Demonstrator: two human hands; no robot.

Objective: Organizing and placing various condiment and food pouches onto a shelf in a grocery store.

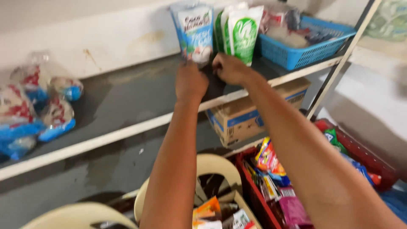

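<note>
Left hand (190,81): raised to the shelf (127,101), fingers clamped on the bottom edge of the blue pouch (194,32).
Right hand (229,68): just beside the left, knuckles up, at the foot of the green pouch (241,33); whether its fingers are clenched or merely resting there cannot be told.
Blue pouch: upright on the shelf, straight above the left fingers.
Green pouch: upright, touching the blue pouch's far side, above the right fingers.
Blue basket (305,53): beyond the right fingers, same shelf, holding packets.
Bagged goods (36,110): well apart from the left fingers, at the shelf's far end.
Carton (241,121): below the fingers, on the lower shelf.
Red crate (258,199): beneath the right arm, full of snack packets.
Chairs (212,169): cream plastic, beneath the left arm.
</note>
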